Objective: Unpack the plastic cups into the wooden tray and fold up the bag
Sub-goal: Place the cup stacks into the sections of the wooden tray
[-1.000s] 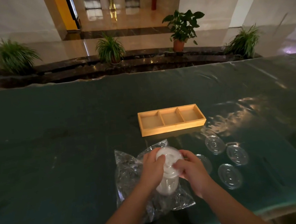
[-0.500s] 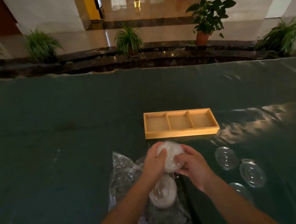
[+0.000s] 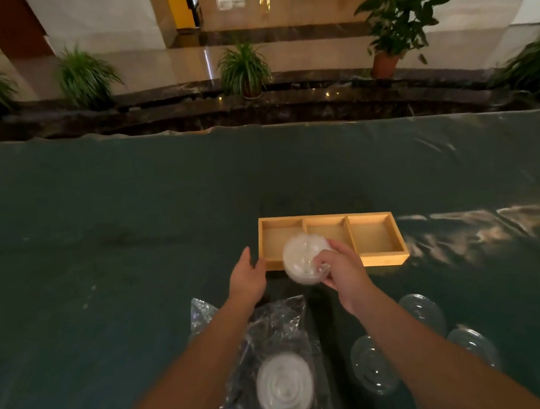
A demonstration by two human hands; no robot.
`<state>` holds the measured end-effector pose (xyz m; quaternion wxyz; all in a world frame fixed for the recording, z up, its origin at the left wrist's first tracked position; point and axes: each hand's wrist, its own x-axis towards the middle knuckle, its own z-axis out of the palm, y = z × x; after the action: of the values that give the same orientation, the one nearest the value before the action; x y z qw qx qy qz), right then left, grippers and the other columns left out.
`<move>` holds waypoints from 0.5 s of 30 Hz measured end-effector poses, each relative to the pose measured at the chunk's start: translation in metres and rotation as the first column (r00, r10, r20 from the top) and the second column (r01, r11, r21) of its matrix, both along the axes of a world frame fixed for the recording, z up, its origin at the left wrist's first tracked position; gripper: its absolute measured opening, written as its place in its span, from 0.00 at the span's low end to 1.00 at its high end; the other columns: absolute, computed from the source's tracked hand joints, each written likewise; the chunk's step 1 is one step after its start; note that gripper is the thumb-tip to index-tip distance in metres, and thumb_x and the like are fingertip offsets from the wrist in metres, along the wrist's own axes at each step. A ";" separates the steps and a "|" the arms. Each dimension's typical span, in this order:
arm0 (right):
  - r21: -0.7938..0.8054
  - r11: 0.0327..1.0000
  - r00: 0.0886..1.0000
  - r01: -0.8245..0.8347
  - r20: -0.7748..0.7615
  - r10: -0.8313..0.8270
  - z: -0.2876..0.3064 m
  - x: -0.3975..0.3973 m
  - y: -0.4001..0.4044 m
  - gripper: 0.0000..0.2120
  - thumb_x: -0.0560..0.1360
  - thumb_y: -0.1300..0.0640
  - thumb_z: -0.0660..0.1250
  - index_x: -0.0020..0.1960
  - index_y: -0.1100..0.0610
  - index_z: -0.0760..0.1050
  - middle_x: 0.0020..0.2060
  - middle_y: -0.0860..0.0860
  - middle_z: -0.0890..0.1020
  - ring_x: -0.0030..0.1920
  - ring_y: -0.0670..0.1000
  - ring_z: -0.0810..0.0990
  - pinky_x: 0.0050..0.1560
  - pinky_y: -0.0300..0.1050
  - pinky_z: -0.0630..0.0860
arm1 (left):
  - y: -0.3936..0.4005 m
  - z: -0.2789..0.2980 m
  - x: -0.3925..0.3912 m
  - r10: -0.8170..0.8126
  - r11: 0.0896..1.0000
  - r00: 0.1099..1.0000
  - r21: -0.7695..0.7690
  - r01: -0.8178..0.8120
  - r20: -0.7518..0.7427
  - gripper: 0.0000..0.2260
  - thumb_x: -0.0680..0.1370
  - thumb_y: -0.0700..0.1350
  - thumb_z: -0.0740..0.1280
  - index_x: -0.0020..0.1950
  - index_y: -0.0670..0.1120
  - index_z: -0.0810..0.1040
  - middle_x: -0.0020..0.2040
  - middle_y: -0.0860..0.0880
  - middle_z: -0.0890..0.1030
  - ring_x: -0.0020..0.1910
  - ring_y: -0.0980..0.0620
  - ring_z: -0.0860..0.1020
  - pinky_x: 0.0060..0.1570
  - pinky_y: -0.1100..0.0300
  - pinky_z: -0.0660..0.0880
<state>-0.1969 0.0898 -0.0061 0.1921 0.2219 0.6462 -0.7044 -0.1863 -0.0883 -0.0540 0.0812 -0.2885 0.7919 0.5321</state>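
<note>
My right hand [image 3: 340, 268] grips a clear plastic cup [image 3: 301, 259], held tilted over the front edge of the wooden tray [image 3: 384, 257], near its left compartment. The tray has three compartments, with nothing resting in them. My left hand [image 3: 248, 274] is open, fingers touching the tray's front left corner. Behind the hands, the crinkled clear plastic bag [image 3: 270, 325] lies flat on the table. A stack of remaining cups [image 3: 284, 387] stands on the bag near the bottom edge.
Three clear lids lie on the dark green table cover to the right: one lid [image 3: 424, 311], a second lid [image 3: 371, 365], and a third lid [image 3: 472, 345]. Beyond the table's far edge [image 3: 256, 125] run a dark stone ledge and potted plants.
My right hand has lifted one cup off the stack and carried it forward to the tray. My left hand let go of the cup and moved to the tray's corner.
</note>
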 end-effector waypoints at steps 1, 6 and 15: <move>0.032 0.999 1.000 -0.006 0.005 0.006 -0.001 -0.006 -0.001 0.25 0.72 0.66 0.67 0.66 0.49 0.74 0.60 0.54 0.76 0.59 0.57 0.75 0.60 0.57 0.78 | 0.000 -0.003 -0.004 0.009 1.000 1.000 0.019 -0.009 0.012 0.28 0.82 0.51 0.62 0.79 0.46 0.58 0.76 0.44 0.66 0.74 0.45 0.66 0.71 0.51 0.63; 0.105 0.994 1.000 0.001 -0.002 -0.001 -0.009 -0.037 -0.016 0.24 0.72 0.65 0.67 0.66 0.50 0.73 0.56 0.52 0.77 0.54 0.53 0.76 0.59 0.55 0.78 | -0.002 -0.014 -0.023 0.014 0.994 0.999 0.112 -0.010 -0.038 0.15 0.82 0.45 0.61 0.68 0.46 0.75 0.64 0.45 0.80 0.59 0.50 0.77 0.61 0.54 0.73; 0.487 0.848 0.961 -0.210 -0.056 0.271 -0.026 -0.089 -0.055 0.18 0.76 0.57 0.67 0.64 0.46 0.71 0.55 0.49 0.77 0.53 0.50 0.76 0.40 0.40 0.76 | -0.008 -0.026 -0.026 0.062 0.974 0.994 0.222 -0.040 -0.090 0.15 0.82 0.42 0.61 0.67 0.51 0.78 0.59 0.52 0.83 0.57 0.55 0.79 0.60 0.57 0.76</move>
<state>-0.2857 0.0346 -0.0324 0.1783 0.1357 0.8327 -0.5065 -0.2126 -0.0960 -0.0805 0.0605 -0.2719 0.7234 0.6317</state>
